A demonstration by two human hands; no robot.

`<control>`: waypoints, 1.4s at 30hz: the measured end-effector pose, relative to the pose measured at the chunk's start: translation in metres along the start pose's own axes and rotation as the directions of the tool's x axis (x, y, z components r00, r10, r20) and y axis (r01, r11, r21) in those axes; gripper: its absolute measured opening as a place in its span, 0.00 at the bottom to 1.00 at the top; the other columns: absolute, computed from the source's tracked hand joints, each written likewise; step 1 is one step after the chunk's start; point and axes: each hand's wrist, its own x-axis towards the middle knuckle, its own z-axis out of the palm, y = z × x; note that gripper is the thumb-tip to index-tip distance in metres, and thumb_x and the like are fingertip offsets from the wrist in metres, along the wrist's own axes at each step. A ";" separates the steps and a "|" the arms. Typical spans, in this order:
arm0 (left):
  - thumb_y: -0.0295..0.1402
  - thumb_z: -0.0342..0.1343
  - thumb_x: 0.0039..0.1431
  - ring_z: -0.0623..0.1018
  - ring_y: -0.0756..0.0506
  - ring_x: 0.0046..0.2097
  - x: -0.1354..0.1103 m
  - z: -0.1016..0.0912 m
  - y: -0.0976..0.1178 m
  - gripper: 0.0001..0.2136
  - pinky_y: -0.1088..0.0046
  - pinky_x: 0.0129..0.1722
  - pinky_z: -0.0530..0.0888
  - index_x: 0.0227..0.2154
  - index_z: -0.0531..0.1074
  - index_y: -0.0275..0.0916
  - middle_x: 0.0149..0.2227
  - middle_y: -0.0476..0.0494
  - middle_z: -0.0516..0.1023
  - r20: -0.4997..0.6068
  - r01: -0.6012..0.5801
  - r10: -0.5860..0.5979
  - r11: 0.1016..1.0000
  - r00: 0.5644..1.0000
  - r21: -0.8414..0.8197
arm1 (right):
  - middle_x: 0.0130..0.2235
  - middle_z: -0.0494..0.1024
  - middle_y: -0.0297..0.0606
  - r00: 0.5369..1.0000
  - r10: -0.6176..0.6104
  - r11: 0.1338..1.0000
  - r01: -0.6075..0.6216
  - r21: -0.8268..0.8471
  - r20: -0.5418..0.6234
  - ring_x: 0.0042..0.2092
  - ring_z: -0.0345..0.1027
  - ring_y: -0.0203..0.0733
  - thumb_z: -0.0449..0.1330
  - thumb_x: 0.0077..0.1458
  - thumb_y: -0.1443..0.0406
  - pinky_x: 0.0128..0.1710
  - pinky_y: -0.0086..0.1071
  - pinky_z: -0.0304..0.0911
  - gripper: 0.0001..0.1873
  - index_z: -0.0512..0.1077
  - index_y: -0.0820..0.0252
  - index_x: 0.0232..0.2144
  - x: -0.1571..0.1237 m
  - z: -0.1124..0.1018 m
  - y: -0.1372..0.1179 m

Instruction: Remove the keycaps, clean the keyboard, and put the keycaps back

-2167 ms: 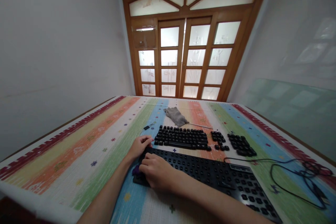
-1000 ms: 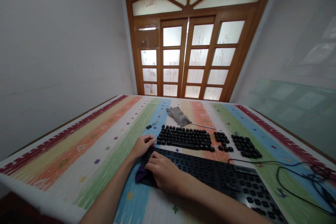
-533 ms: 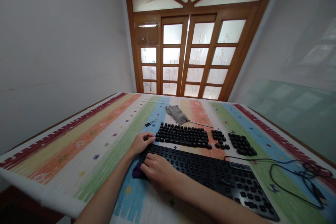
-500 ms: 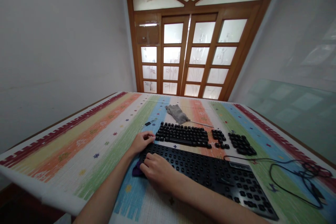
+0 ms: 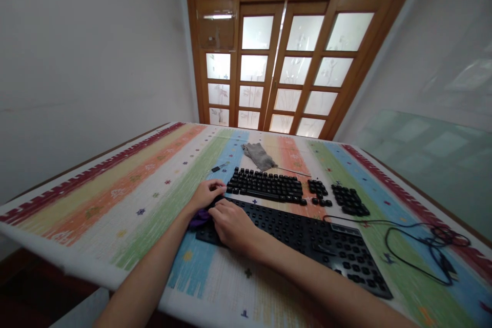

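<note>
A black keyboard (image 5: pixel 300 236) with its keycaps off lies at a slant on the striped tablecloth. My left hand (image 5: pixel 207 193) rests at its upper left corner, fingers curled together against the edge. Close beside it, my right hand (image 5: pixel 232 223) is closed on a purple cloth (image 5: pixel 199 219) over the left end of the keyboard. Part of the cloth sticks out to the left, and the rest is hidden under the fingers. Just beyond the keyboard, the loose black keycaps (image 5: pixel 265 185) are laid out in keyboard order.
A grey cloth (image 5: pixel 259 156) lies behind the keycaps, with a thin rod (image 5: pixel 294 171) next to it. A small black-handled tool (image 5: pixel 216 168) is to the left. The keyboard's black cable (image 5: pixel 413 266) loops over the right side of the tablecloth (image 5: pixel 154 184).
My right hand and the purple cloth have moved up along the keyboard's left end, nearer my left hand. The left hand keeps its place at the corner. The view has tilted down slightly.
</note>
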 end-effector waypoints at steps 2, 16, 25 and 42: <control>0.43 0.60 0.50 0.77 0.47 0.28 -0.001 0.000 0.000 0.13 0.71 0.34 0.74 0.30 0.76 0.37 0.24 0.48 0.78 0.007 -0.001 0.001 1.000 1.000 -0.006 | 0.35 0.75 0.46 0.999 -0.007 1.000 0.007 -0.011 0.047 0.40 0.65 0.46 0.52 0.56 0.76 0.41 0.37 0.62 0.09 0.71 0.64 0.31 0.000 0.006 0.000; 0.44 0.64 0.47 0.77 0.46 0.31 -0.002 -0.004 -0.001 0.15 0.72 0.33 0.74 0.31 0.78 0.36 0.27 0.45 0.80 0.082 -0.033 0.030 0.998 0.996 0.044 | 0.36 0.78 0.42 0.918 -0.335 0.942 0.325 0.081 0.214 0.41 0.68 0.43 0.58 0.55 0.73 0.41 0.35 0.60 0.09 0.73 0.65 0.39 -0.007 -0.012 0.009; 0.42 0.65 0.45 0.76 0.47 0.29 0.000 -0.004 -0.001 0.14 0.72 0.31 0.73 0.30 0.78 0.36 0.26 0.48 0.78 0.095 -0.027 0.023 0.999 0.995 0.037 | 0.36 0.79 0.42 0.978 -0.202 0.929 0.208 0.306 -0.052 0.39 0.70 0.41 0.55 0.56 0.75 0.42 0.32 0.64 0.12 0.76 0.63 0.39 -0.010 -0.016 0.016; 0.44 0.66 0.45 0.76 0.48 0.30 -0.001 -0.007 -0.001 0.18 0.73 0.32 0.73 0.35 0.77 0.37 0.27 0.48 0.78 0.189 -0.028 0.031 0.999 0.981 -0.020 | 0.37 0.77 0.46 0.996 -0.030 1.000 0.030 -0.003 0.089 0.41 0.68 0.47 0.54 0.57 0.73 0.42 0.39 0.57 0.08 0.74 0.66 0.35 0.017 0.012 -0.015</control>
